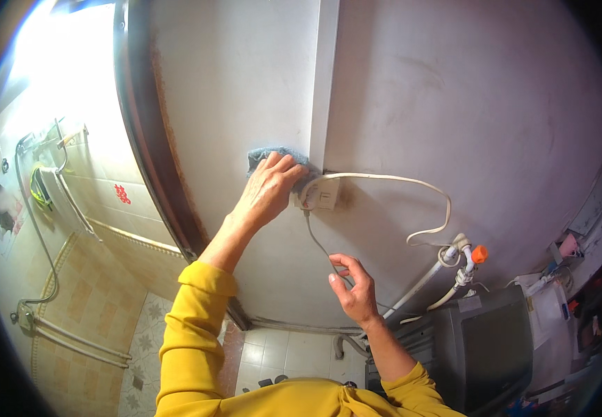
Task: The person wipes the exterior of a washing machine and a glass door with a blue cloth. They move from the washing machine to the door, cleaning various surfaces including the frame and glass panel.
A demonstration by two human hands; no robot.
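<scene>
My left hand presses a blue-grey cloth against the wall, just left of a vertical white cable trunking. Beside the cloth is a white wall socket, partly behind my fingers and the cords. A thick cream cord loops from it to the right, and a thin grey cord hangs from a plug below. My right hand is lower down, its fingers bent and apart around the thin cord; whether they touch it I cannot tell.
Water pipes with an orange valve handle run along the wall at right, above a grey, box-shaped appliance. A dark door frame stands at left, opening onto a tiled bathroom with a shower hose. White floor tiles lie below.
</scene>
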